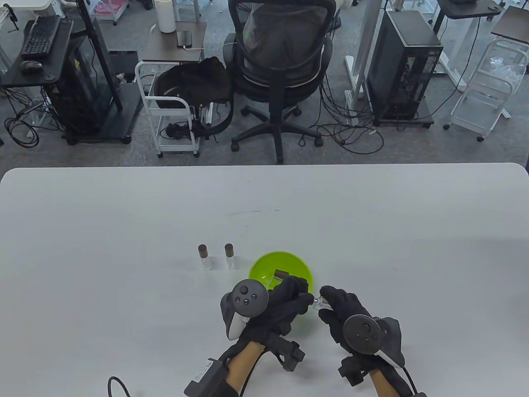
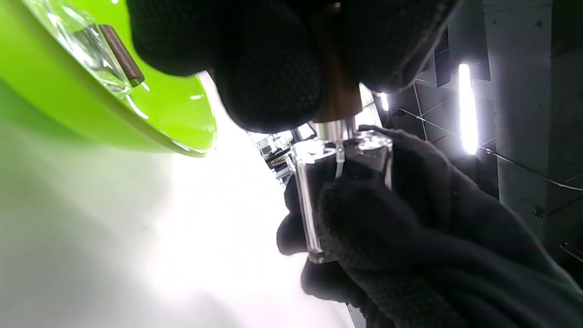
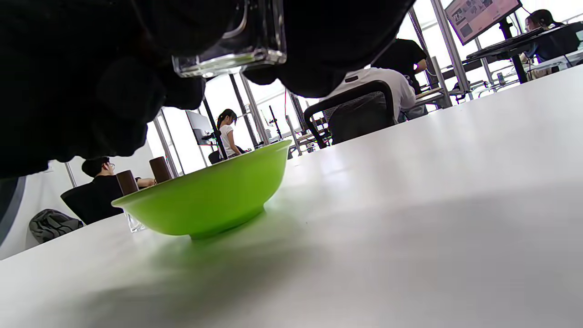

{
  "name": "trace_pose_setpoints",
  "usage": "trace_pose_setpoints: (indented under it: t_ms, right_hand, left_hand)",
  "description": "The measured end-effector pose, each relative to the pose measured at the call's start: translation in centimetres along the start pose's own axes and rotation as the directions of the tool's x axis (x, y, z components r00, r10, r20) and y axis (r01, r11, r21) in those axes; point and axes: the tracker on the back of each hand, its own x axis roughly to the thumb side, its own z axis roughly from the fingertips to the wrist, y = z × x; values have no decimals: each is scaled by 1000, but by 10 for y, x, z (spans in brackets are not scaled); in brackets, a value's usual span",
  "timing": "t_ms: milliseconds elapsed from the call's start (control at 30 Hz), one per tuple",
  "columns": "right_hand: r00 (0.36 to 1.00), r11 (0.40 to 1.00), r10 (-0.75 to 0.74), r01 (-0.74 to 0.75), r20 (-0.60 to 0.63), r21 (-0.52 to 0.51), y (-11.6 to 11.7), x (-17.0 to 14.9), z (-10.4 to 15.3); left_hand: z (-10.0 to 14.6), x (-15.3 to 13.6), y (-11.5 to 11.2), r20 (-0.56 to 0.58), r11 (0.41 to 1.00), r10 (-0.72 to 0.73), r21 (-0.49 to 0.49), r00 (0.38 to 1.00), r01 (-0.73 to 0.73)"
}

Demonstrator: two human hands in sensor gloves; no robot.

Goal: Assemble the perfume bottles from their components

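Observation:
My right hand (image 1: 330, 304) grips a clear glass perfume bottle (image 1: 318, 303), seen close in the left wrist view (image 2: 314, 200) and from below in the right wrist view (image 3: 237, 50). My left hand (image 1: 299, 295) grips a brown cap (image 2: 337, 98) with a metal collar, seated at the bottle's neck. Both hands are held just above the table beside a green bowl (image 1: 264, 264). The bowl holds another clear bottle and a brown cap (image 1: 282, 273), also in the left wrist view (image 2: 120, 52). Two assembled bottles with brown caps (image 1: 203, 256) (image 1: 230, 255) stand left of the bowl.
The white table (image 1: 124, 231) stretches wide on all sides of the bowl. The table's far edge (image 1: 264, 166) borders an office floor with a chair and carts. The bowl also shows in the right wrist view (image 3: 205, 200).

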Motion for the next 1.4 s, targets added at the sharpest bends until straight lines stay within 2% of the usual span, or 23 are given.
trace_pose_setpoints:
  t_ms: [267, 700, 900, 1000, 1100, 1200, 1300, 1400]
  right_hand:
    - [1000, 1000, 13, -13, 24, 0, 0, 5, 0]
    - [996, 996, -86, 87, -7, 13, 3, 7, -3]
    - [999, 1000, 27, -27, 28, 7, 1, 6, -3]
    - [999, 999, 28, -29, 26, 14, 0, 4, -3]
    - [998, 998, 60, -60, 16, 11, 1, -1, -3]
    - [996, 996, 90, -91, 4, 14, 3, -6, -3]
    - [997, 997, 77, -77, -16, 12, 3, -10, -4]
    - [998, 999, 50, -50, -34, 6, 2, -13, -4]
  left_hand:
    - [3, 7, -2, 70, 993, -119, -12, 990, 120]
    - [4, 10, -4, 101, 986, -168, 27, 981, 166]
    - [3, 19, -6, 155, 956, -280, -45, 947, 290]
    - [4, 29, -3, 197, 927, -346, -79, 917, 367]
    - [7, 41, 12, 213, 858, -489, -56, 846, 510]
    - [14, 44, 35, 184, 729, -674, 6, 716, 685]
    - [28, 31, 58, 97, 583, -810, 27, 578, 812]
    - [37, 10, 73, 26, 513, -858, 8, 512, 859]
